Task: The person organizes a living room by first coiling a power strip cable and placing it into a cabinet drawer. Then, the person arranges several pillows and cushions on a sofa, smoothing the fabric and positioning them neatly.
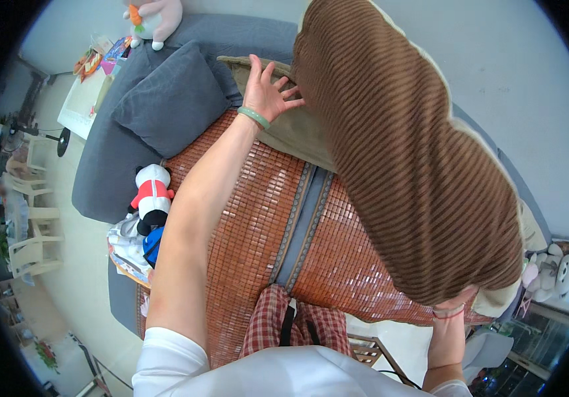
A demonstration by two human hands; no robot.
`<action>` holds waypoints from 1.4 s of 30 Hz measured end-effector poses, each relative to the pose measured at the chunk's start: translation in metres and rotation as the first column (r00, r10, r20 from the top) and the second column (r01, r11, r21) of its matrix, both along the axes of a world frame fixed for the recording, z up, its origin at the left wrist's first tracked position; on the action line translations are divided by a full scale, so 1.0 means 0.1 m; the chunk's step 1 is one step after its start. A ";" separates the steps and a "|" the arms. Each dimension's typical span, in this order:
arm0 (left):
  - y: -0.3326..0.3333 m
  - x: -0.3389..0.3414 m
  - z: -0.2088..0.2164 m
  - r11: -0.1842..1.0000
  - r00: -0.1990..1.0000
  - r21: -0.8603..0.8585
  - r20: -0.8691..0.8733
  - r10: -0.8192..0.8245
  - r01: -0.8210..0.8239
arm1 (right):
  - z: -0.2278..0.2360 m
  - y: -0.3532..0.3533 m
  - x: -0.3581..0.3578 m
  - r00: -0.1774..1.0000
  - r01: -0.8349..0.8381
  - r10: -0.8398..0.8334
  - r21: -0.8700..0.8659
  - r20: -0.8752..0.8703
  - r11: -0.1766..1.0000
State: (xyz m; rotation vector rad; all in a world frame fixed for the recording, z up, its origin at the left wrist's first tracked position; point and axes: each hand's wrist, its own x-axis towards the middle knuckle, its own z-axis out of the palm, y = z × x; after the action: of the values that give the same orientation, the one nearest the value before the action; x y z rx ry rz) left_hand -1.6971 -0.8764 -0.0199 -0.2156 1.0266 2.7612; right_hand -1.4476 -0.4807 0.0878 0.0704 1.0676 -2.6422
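A grey sofa (pixel 95 182) fills the middle of the frame, its seat laid with two brown tile mats (pixel 258 205) parted by a grey strip. One brown striped blanket (pixel 410 152) is raised over the right-hand mat; its long axis slants from the top centre of the frame to the lower right, with a pale edge along its right side. One olive-brown cloth (pixel 291 135) lies at upper centre, just left of the blanket.

The left hand (pixel 268 99) is in front of that cloth, palm showing, its fingers spread wide and gripping nothing; the fingertips reach the blanket's left edge, though whether they touch cannot be told. The right hand (pixel 460 299), at lower right, meets the blanket's lower end; its fingers are hidden, so their grip cannot be told.

Farther out are one grey cushion (pixel 172 99) at upper left and three plush toys: a panda in red (pixel 154 188) at left, a pink-and-white one (pixel 163 25) at upper left, a grey-and-white one (pixel 566 274) at right.
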 end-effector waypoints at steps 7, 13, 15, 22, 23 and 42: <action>-0.05 -0.08 -0.14 0.914 0.997 -0.404 -0.072 0.005 -0.034 | -0.16 -0.03 0.39 0.963 0.052 -0.021 -0.111 0.270 0.992; 0.13 0.23 0.17 0.998 0.934 -0.030 0.354 -0.044 0.059 | -0.06 -0.02 0.91 0.831 0.190 -0.057 -0.185 0.553 0.964; 0.14 0.44 -0.03 0.954 0.917 -0.235 0.390 -0.081 0.184 | -0.08 0.02 1.01 0.766 0.256 -0.095 -0.167 0.636 0.952; -1.06 2.30 -2.24 0.531 0.807 -0.650 0.577 -0.121 0.544 | -1.29 0.46 0.93 0.640 -0.039 0.164 -0.182 0.750 0.982; -1.14 2.65 -2.64 0.514 0.779 -0.674 0.626 0.016 0.531 | -1.64 0.56 0.94 0.614 -0.077 0.126 -0.099 0.779 0.992; -1.17 -1.09 -1.98 0.662 0.964 -0.750 0.174 0.200 -0.002 | -2.75 0.78 -2.77 0.967 0.015 -0.218 0.822 0.133 0.570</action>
State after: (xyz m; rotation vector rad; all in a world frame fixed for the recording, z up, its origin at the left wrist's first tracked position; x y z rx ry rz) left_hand -1.8063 -0.9932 -0.2184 -0.7217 2.0652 2.1264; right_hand -1.7247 -0.4028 -0.1870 0.6332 2.1599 -1.9044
